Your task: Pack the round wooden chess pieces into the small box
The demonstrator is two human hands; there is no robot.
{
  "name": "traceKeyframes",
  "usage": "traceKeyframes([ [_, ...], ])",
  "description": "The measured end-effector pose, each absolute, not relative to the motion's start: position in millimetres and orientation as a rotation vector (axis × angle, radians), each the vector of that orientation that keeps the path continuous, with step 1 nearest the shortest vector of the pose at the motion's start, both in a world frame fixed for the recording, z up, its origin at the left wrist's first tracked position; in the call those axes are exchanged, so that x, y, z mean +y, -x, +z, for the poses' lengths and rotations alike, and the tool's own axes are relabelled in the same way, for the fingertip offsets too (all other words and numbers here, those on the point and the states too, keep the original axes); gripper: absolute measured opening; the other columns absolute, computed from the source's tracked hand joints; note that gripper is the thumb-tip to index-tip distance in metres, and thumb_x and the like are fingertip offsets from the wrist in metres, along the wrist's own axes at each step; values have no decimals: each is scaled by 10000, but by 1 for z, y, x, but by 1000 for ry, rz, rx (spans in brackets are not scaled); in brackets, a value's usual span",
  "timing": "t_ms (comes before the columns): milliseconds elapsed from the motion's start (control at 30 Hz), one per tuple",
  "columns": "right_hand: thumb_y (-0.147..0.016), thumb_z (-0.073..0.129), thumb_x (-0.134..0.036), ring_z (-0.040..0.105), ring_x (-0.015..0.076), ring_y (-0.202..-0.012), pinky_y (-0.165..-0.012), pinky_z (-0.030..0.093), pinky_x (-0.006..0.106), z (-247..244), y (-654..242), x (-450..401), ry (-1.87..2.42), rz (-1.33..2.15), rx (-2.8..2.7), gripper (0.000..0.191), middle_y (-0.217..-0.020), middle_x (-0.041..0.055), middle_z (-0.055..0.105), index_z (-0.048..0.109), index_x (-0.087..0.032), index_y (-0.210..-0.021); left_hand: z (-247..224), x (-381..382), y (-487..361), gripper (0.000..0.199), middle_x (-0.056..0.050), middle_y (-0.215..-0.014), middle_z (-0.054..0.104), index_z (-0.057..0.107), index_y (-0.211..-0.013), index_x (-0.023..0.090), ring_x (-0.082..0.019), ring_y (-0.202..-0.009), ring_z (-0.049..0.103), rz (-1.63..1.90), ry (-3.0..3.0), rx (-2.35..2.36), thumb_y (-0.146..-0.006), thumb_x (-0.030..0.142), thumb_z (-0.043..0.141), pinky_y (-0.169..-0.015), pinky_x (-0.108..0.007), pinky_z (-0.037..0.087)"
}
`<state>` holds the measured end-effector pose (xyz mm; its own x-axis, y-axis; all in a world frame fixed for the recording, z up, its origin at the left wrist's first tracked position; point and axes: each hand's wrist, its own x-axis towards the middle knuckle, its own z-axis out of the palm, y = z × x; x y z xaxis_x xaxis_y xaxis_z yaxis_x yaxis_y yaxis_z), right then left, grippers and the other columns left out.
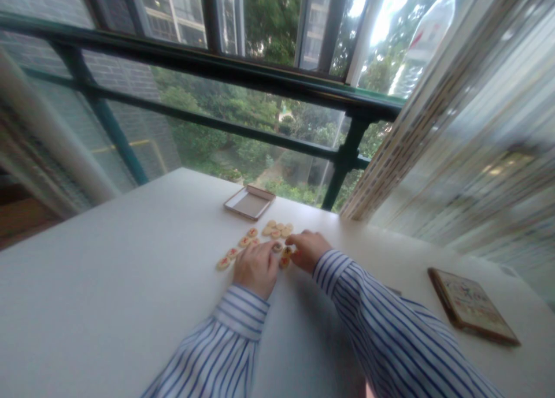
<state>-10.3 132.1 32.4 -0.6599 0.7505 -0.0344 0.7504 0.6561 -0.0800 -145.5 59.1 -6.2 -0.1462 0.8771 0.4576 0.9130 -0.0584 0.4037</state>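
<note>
- Left hand (256,267) lies palm down, fingers bent over xiangqi pieces; whether it grips one is hidden beneath it.
- Right hand (310,249) comes in beside it, thumb and forefinger curled toward a small group of pieces; I cannot tell whether they pinch one.
- With the hands this close, a knuckle or cuff could nudge the loose discs, and a smooth surface would let them slide, breaking the row or mixing the groups.
- Just off the right fingertips, between the hands, sit a few lettered pieces (287,251), some red, some dark.
- Red-lettered pieces (224,263) lie face up in a slanting row to the left of the left hand and just past its fingers.
- Pale pieces (280,227) cluster just beyond both hands, one bearing a red mark.
- Farther out, a shallow open box (254,204) rests near the far edge of the white tabletop (130,271).
- Well right of the right sleeve (368,300) lies a printed box lid (474,305).
</note>
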Motion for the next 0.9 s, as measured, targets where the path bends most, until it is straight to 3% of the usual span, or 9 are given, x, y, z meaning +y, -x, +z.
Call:
traceKeyframes([
  [900,-748,490,-309,513,210,-954,-772,353,365,32,7,137,1274,118,-2855,262,-985,21,624,549,-265,-999,-8,60,146,312,-69,-983,652,590,-1000,159,-234,-934,552,-1003,2014,-2108,-755,202,402,-847,-369,386],
])
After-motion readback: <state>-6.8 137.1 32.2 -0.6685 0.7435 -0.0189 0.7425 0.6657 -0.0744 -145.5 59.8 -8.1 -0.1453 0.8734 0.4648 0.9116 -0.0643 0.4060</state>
